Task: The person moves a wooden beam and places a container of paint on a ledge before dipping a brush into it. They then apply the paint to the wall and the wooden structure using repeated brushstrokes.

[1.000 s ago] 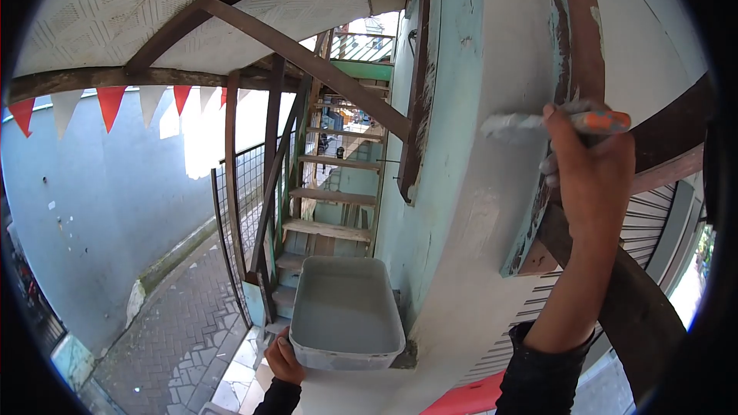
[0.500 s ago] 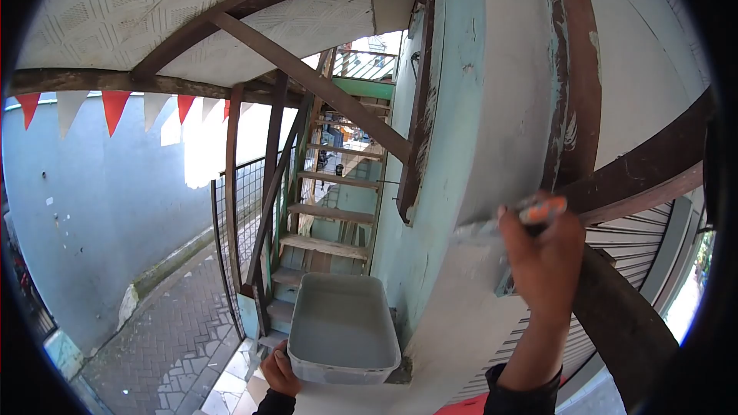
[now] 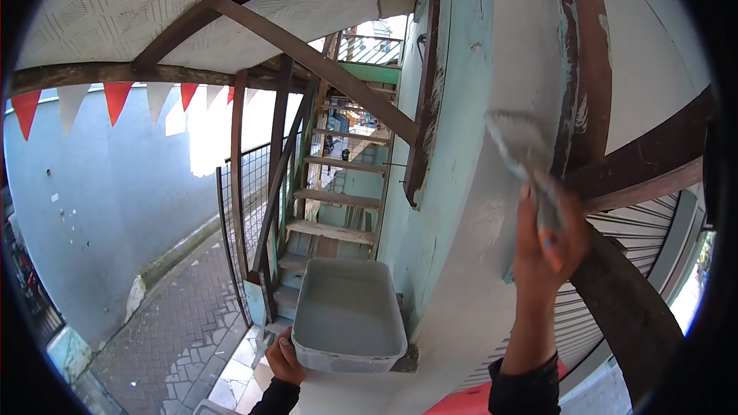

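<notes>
My right hand is closed around the handle of a paintbrush. Its whitish-grey bristles point up and left, at the light grey face of the wall post; slight blur hides whether they touch it. My left hand grips the left side of a clear plastic tub near its front corner. Smooth grey paint lies inside the tub. Beside the grey strip runs worn pale green wall, left of the brush.
Brown wooden beams cross at the right, close to my right arm. Wooden stairs with a dark railing rise behind the tub. A paved alley and a blue wall lie left. Red and white pennants hang above.
The brush has swung from pointing left to pointing up and left, its bristles now higher on the post. My right hand has turned with it. My left hand still holds the tub.
</notes>
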Demonstrator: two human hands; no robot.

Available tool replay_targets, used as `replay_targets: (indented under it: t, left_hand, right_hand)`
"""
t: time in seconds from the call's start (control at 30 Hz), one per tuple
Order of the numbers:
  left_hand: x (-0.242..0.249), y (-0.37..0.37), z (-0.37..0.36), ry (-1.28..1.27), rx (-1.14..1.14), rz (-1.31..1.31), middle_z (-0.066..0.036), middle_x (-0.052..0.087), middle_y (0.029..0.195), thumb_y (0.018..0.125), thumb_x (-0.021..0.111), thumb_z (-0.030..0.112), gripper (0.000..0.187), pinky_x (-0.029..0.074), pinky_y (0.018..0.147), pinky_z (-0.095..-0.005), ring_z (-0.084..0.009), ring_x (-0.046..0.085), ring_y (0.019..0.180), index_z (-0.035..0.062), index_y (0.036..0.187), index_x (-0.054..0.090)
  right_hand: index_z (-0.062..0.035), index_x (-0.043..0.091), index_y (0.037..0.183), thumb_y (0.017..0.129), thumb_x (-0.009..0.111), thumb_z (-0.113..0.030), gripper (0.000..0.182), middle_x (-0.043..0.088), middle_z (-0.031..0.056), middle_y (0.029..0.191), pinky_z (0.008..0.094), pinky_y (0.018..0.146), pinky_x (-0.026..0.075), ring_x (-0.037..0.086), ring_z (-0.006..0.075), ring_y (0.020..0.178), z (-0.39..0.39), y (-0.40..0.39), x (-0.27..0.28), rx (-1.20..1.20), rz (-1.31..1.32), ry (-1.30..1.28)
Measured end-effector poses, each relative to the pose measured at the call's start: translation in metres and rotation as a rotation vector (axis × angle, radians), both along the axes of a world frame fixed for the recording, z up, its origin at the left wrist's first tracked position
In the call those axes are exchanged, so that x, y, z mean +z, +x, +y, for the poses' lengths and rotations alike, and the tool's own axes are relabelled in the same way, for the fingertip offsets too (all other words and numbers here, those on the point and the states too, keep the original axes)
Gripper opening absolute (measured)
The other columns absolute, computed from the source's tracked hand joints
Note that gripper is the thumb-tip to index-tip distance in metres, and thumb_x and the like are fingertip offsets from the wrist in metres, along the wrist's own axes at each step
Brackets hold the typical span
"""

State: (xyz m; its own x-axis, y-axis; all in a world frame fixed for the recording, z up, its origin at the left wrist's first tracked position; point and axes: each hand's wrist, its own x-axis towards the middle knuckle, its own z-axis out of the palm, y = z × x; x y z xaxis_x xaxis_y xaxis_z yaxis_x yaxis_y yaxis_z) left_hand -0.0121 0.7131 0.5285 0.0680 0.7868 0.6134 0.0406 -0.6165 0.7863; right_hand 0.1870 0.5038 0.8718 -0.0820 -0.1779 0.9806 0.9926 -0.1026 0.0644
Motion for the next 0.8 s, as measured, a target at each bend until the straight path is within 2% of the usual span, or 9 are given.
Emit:
replay_targets:
  t: [0.07, 0.17, 0.23, 0.33, 0.43, 0.53, 0.63, 0.73, 0.8]
  left_hand:
    - [-0.002, -0.001, 0.001, 0.009, 0.006, 0.013, -0.023, 0.07, 0.085, 0.102, 0.032, 0.028, 0.05, 0.053, 0.071, -0.0394, -0.0363, 0.071, 0.079, -0.0086, 0.106, 0.066]
    - [-0.005, -0.001, 0.002, 0.023, 0.017, 0.038, -0.023, 0.07, 0.085, 0.102, 0.033, 0.028, 0.05, 0.053, 0.071, -0.0387, -0.0348, 0.071, 0.079, -0.0092, 0.106, 0.066]
    - [-0.01, -0.001, 0.004, 0.013, 0.012, 0.052, -0.022, 0.07, 0.085, 0.102, 0.033, 0.027, 0.05, 0.053, 0.072, -0.0383, -0.0339, 0.071, 0.079, -0.0096, 0.106, 0.066]
    - [-0.013, 0.001, 0.004, 0.092, 0.08, 0.067, -0.022, 0.071, 0.085, 0.102, 0.032, 0.027, 0.05, 0.053, 0.072, -0.0377, -0.0334, 0.071, 0.079, -0.0098, 0.106, 0.066]
    - [-0.006, 0.0, 0.003, 0.01, 0.026, 0.069, -0.022, 0.071, 0.085, 0.102, 0.032, 0.027, 0.05, 0.053, 0.072, -0.0375, -0.0332, 0.071, 0.079, -0.0101, 0.106, 0.066]
    - [-0.004, -0.001, 0.001, -0.011, 0.009, 0.048, -0.022, 0.071, 0.085, 0.102, 0.032, 0.027, 0.05, 0.053, 0.072, -0.0373, -0.0332, 0.071, 0.079, -0.0094, 0.106, 0.066]
    - [-0.007, -0.002, 0.003, -0.014, 0.002, 0.06, -0.022, 0.071, 0.085, 0.102, 0.033, 0.028, 0.049, 0.053, 0.072, -0.0375, -0.0326, 0.071, 0.079, -0.0081, 0.107, 0.066]
    - [0.004, -0.007, -0.001, -0.03, -0.026, 0.072, -0.021, 0.071, 0.086, 0.101, 0.035, 0.029, 0.048, 0.053, 0.073, -0.038, -0.031, 0.071, 0.08, -0.007, 0.11, 0.066]
    - [0.014, -0.015, -0.003, -0.066, -0.108, 0.082, -0.022, 0.071, 0.093, 0.101, 0.036, 0.029, 0.048, 0.052, 0.079, -0.037, -0.0308, 0.07, 0.089, -0.0074, 0.114, 0.064]
  right_hand:
    - [0.0021, 0.069, 0.101, 0.078, 0.074, 0.002, 0.024, 0.067, 0.0148, 0.083, 0.0312, 0.067, 0.053, 0.068, 0.0236, 0.074, -0.012, -0.004, -0.056, -0.022, 0.077, -0.089]
    - [0.0029, 0.068, 0.097, 0.077, 0.072, 0.002, 0.02, 0.066, 0.0141, 0.08, 0.0323, 0.064, 0.052, 0.066, 0.0242, 0.071, -0.035, -0.018, -0.122, -0.027, 0.208, -0.245]
    - [0.0031, 0.068, 0.092, 0.076, 0.071, 0.001, 0.016, 0.066, 0.013, 0.076, 0.0322, 0.06, 0.051, 0.064, 0.0233, 0.066, -0.048, -0.03, -0.136, -0.039, 0.29, -0.317]
    - [0.0028, 0.068, 0.086, 0.074, 0.073, -0.002, 0.014, 0.065, 0.0115, 0.069, 0.0314, 0.056, 0.05, 0.064, 0.0215, 0.059, -0.06, -0.045, -0.132, -0.071, 0.399, -0.422]
    - [0.003, 0.067, 0.084, 0.075, 0.075, -0.005, 0.014, 0.065, 0.0099, 0.064, 0.0283, 0.053, 0.048, 0.063, 0.0175, 0.053, -0.055, -0.041, -0.105, -0.057, 0.496, -0.501]
    - [0.004, 0.067, 0.091, 0.077, 0.076, -0.002, 0.018, 0.067, 0.0119, 0.074, 0.0285, 0.061, 0.052, 0.065, 0.0194, 0.063, -0.046, -0.03, -0.068, 0.062, 0.653, -0.504]
    - [0.0043, 0.065, 0.087, 0.077, 0.078, -0.005, 0.019, 0.068, 0.0107, 0.07, 0.0272, 0.06, 0.051, 0.064, 0.0159, 0.06, -0.032, -0.034, -0.033, 0.123, 0.472, -0.233]
    - [0.0033, 0.066, 0.086, 0.078, 0.077, -0.005, 0.017, 0.069, 0.0116, 0.075, 0.0268, 0.059, 0.051, 0.065, 0.0151, 0.064, -0.031, -0.041, -0.025, 0.13, 0.398, -0.146]
    - [0.0027, 0.066, 0.087, 0.078, 0.078, -0.006, 0.017, 0.068, 0.0115, 0.076, 0.0275, 0.058, 0.05, 0.065, 0.0158, 0.065, -0.037, -0.041, -0.042, 0.09, 0.319, -0.109]
